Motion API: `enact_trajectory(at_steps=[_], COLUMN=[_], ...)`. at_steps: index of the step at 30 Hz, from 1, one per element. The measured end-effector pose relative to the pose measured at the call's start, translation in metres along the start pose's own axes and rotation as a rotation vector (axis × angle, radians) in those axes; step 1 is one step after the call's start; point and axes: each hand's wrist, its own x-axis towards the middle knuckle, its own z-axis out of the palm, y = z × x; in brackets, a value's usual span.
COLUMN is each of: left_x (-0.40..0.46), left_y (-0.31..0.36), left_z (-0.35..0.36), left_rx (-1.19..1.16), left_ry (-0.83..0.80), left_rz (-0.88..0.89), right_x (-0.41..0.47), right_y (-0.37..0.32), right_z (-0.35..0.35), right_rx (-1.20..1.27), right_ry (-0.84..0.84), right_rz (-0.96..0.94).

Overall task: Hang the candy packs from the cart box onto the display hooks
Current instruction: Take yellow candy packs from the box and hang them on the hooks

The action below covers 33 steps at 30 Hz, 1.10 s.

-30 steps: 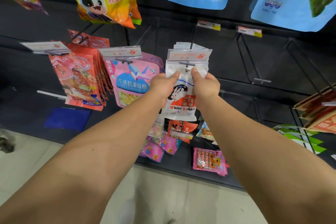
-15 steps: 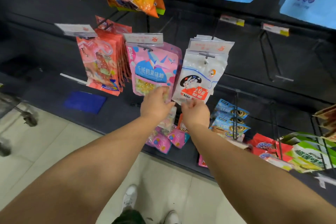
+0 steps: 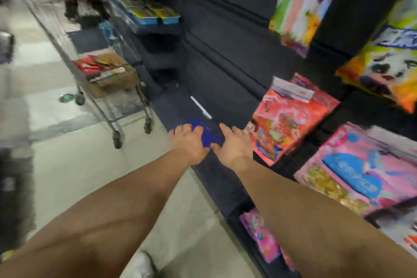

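The view is blurred by motion. My left hand [image 3: 189, 142] and my right hand [image 3: 233, 145] hang side by side in front of the dark display's lower shelf, fingers loosely spread and holding nothing. A blue patch [image 3: 208, 136] on the shelf shows between them. At the left, a cardboard box [image 3: 117, 79] sits in a wire cart [image 3: 126, 106], with red candy packs [image 3: 94, 66] lying on top. Red packs [image 3: 286, 119] and a pink pack [image 3: 365, 176] hang on hooks to the right of my hands.
A bare hook with a white tip [image 3: 201, 107] sticks out just above my hands. Yellow cow-print bags [image 3: 388, 67] hang at the upper right. More pink packs [image 3: 261, 235] lie on the bottom shelf. The tiled aisle floor [image 3: 74, 165] runs along the left, my shoe [image 3: 141, 264] below.
Both hands let go of the white pack on its hook and dropped lower. The view swung left, bringing the cart and its box into sight.
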Motion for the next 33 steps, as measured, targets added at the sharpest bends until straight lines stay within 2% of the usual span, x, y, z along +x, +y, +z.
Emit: enact_trajectory(at_steps=[8,14,19,24,33], left_x=[0.076,0.111,0.170,0.264,0.437], left_y=[-0.239,-0.346,-0.407,-0.460,-0.529], left_z=[-0.098,-0.135,-0.152,-0.169,-0.190], left_rx=[0.050,0.034,0.008,0.012,-0.047], left_ry=[0.128,0.201,0.224,0.246,0.147], left_rz=[-0.297,-0.436,-0.484,-0.525,-0.556], right_x=[0.122,0.185,0.259,0.366,0.560], right_y=[-0.252,-0.369,-0.431,-0.476,-0.513], right_z=[0.039,0.061,0.083,0.102,0.077], right_rx=[0.019,0.023,0.048,0.049,0.035], right_ry=[-0.095,-0.110,-0.127,-0.163,-0.185], right_rz=[-0.273,-0.389,-0.436,-0.446,-0.366])
